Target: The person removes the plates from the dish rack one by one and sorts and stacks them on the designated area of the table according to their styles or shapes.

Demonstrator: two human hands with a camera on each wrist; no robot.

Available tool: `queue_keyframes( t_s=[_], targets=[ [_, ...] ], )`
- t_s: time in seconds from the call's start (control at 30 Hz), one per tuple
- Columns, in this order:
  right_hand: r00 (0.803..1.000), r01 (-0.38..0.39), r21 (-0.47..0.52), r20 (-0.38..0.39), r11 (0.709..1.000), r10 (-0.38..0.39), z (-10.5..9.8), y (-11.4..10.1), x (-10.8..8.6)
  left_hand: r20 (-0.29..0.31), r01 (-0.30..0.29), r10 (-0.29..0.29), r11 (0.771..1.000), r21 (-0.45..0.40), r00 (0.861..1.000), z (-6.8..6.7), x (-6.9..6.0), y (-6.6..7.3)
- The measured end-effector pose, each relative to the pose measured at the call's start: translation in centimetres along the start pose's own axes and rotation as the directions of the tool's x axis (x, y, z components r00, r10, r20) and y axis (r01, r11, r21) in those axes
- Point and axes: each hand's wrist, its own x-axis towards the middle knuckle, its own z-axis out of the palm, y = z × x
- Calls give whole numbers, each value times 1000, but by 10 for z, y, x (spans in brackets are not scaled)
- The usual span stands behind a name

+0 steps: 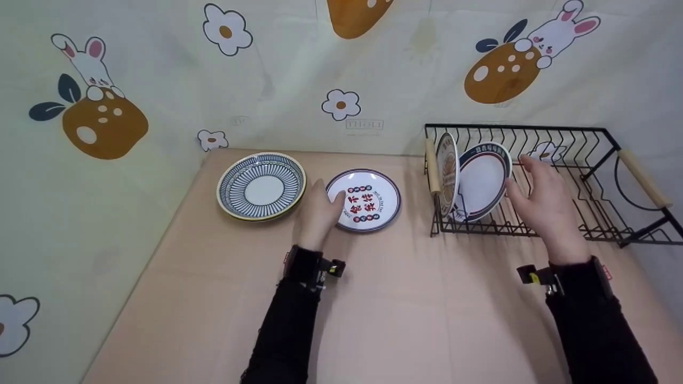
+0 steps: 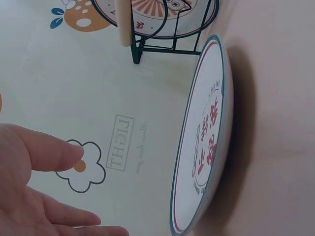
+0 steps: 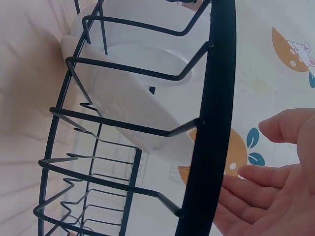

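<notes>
My left hand (image 1: 319,213) hovers between a blue-striped plate (image 1: 264,190) and a white plate with red characters (image 1: 368,213), its thumb over the latter's left edge. In the left wrist view its thumb and fingers are spread, and the white plate (image 2: 199,147) lies apart from them. My right hand (image 1: 549,208) is over the black wire dish rack (image 1: 533,232), beside a dark-rimmed plate (image 1: 483,184) standing in it. Nothing lies between its parted thumb and fingers in the right wrist view. A second plate (image 1: 448,173) stands at the rack's left end.
The rack has wooden handles, one at its left end (image 1: 433,166) and one at its right (image 1: 644,178). Behind the pinkish tabletop (image 1: 395,298) hangs a pale cloth (image 1: 288,80) printed with rabbits and flowers.
</notes>
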Motion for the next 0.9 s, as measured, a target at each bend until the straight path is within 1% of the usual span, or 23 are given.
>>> queue_keyframes(
  t_s=[0.23, 0.37, 0.47, 0.57, 0.7, 0.9],
  targets=[
    [993, -83, -27, 82, 996, 85, 0, 0, 5, -14, -38, 38, 999, 9, 999, -9, -7, 11],
    [991, -84, -11, 100, 996, 84, 0, 0, 9, -38, -71, 73, 997, 44, 997, -13, -11, 18],
    [990, -88, 0, 110, 996, 88, 1, 1, 11, -58, -90, 93, 995, 53, 994, -15, -13, 22],
    [986, -109, 0, 125, 994, 108, 1, 2, 13, -73, -106, 110, 993, 54, 991, -17, -16, 25],
    [980, -138, 5, 144, 990, 136, 2, 4, 15, -88, -127, 132, 990, 60, 987, -17, -19, 29],
    [978, -137, -6, 158, 991, 136, 5, 6, 16, -92, -169, 174, 984, 60, 981, -15, -22, 31]
  ],
)
